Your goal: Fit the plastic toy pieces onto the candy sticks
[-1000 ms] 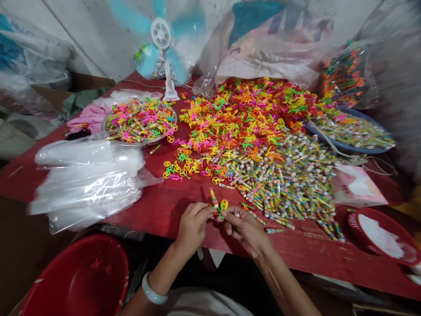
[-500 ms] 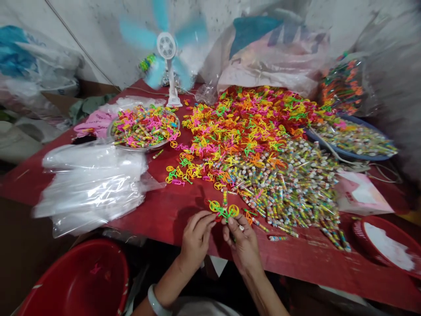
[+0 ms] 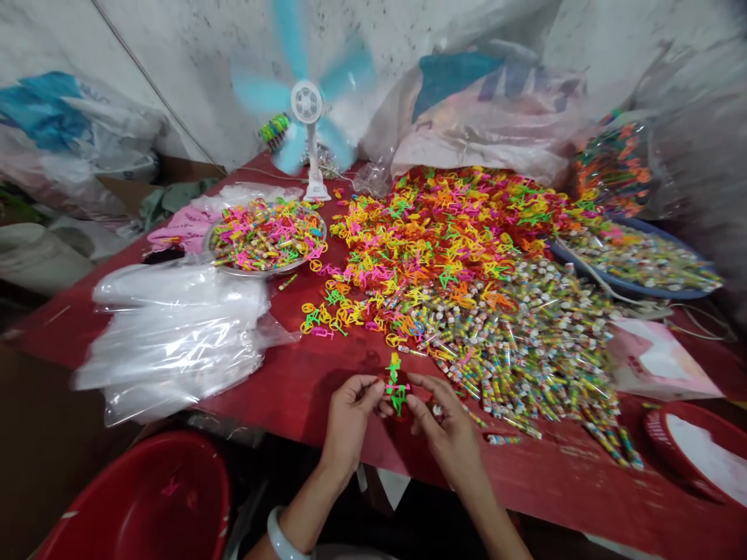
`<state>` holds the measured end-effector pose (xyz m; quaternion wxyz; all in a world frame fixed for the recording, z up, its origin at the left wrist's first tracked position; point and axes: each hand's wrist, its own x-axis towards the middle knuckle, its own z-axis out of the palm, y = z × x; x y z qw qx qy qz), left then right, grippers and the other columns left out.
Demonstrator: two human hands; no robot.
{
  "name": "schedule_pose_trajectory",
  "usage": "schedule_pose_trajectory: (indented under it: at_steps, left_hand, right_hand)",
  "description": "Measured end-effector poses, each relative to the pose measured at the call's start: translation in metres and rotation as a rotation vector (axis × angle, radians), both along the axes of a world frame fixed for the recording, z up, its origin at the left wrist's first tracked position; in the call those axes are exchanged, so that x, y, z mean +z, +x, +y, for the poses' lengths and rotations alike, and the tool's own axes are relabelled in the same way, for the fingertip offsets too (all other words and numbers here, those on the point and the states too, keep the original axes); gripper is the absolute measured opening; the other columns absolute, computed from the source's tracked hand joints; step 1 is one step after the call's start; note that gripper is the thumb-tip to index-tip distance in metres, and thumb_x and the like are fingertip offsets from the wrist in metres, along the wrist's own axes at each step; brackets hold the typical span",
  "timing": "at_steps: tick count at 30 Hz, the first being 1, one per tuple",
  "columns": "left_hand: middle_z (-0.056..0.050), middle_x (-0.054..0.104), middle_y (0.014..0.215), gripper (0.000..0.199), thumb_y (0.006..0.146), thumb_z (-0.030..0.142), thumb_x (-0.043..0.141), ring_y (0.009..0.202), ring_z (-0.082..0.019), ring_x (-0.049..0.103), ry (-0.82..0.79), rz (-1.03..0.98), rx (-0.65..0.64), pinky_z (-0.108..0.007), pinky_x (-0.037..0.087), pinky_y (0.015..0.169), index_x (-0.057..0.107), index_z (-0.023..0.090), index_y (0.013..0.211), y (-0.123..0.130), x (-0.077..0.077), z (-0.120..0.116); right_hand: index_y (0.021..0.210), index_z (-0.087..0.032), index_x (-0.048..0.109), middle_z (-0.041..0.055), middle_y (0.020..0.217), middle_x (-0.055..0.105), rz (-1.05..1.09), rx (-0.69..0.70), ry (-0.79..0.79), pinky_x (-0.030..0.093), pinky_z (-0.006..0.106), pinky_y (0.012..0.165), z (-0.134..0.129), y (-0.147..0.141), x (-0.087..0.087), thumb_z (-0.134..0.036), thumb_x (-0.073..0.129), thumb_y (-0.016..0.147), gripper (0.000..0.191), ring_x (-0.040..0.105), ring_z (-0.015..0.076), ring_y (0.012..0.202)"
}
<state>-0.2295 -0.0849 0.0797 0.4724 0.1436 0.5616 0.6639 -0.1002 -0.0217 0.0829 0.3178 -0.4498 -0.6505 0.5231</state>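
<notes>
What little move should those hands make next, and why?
Perhaps the right hand should gently pinch the pink piece: its near end lies by that hand's parted thumb and forefinger, while the left hand has its fingertips at the other end.

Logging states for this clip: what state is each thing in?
Green toy piece, held up
Left hand, fingers pinching it
Right hand, fingers beside it, grip unclear
Fan, blurred blades, running
Round bowl, heaped full
Blue basin, heaped
Clear bags, lying flat
Red tub, open
Red basket, holding paper
</notes>
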Motion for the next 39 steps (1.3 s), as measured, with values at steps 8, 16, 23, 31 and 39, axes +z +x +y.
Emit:
schedule_pose_trajectory:
  at_steps: [8,16,23,31,39]
  left_hand:
    - [-0.001,0.065,0.063,0.030,0.069,0.040,0.074,0.057,-0.011,0.058,-0.006,-0.083,-0.010,-0.023,0.045,0.059,0.067,0.013,0.081,0.007,0.001,0.002]
    - [-0.002,0.065,0.072,0.035,0.069,0.044,0.074,0.065,-0.011,0.057,-0.016,-0.139,0.009,-0.024,0.046,0.066,0.067,0.013,0.084,0.014,0.008,0.001]
    - [-0.002,0.068,0.076,0.031,0.060,0.032,0.080,0.073,-0.013,0.059,-0.012,-0.058,0.002,-0.025,0.046,0.072,0.070,0.014,0.083,0.010,0.011,0.000]
    - [-0.005,0.067,0.084,0.030,0.070,0.026,0.067,0.075,-0.015,0.060,-0.018,0.238,-0.153,-0.026,0.050,0.068,0.071,0.017,0.099,0.013,0.006,-0.003]
    - [-0.004,0.061,0.085,0.040,0.070,0.007,0.055,0.067,-0.012,0.056,-0.128,0.644,-0.278,-0.023,0.048,0.060,0.066,0.017,0.107,0.006,0.006,-0.002]
  right_hand:
    - [0.093,-0.023,0.067,0.0035,0.080,0.064,-0.023,0.002,0.146,0.045,0.024,0.043,-0.010,0.001,-0.005,-0.039,0.062,0.084,0.019,0.056,0.0131,0.051]
    - [0.103,-0.025,0.066,0.0050,0.087,0.067,-0.207,0.060,0.732,0.053,0.026,0.068,-0.021,0.006,-0.023,-0.019,0.049,0.093,0.020,0.065,0.0162,0.079]
    - [0.102,-0.024,0.065,0.0055,0.087,0.067,-0.115,0.134,0.580,0.054,0.027,0.070,-0.024,0.004,-0.016,-0.022,0.051,0.093,0.017,0.065,0.0172,0.079]
    - [0.113,-0.023,0.062,0.0099,0.111,0.063,-0.160,-0.045,0.459,0.050,0.040,0.086,0.010,0.006,0.007,-0.046,0.065,0.080,0.039,0.058,0.0266,0.105]
    - [0.098,-0.025,0.066,0.0035,0.093,0.064,-0.093,0.277,0.128,0.051,0.029,0.059,0.021,0.011,0.003,-0.039,0.063,0.084,0.020,0.059,0.0127,0.054]
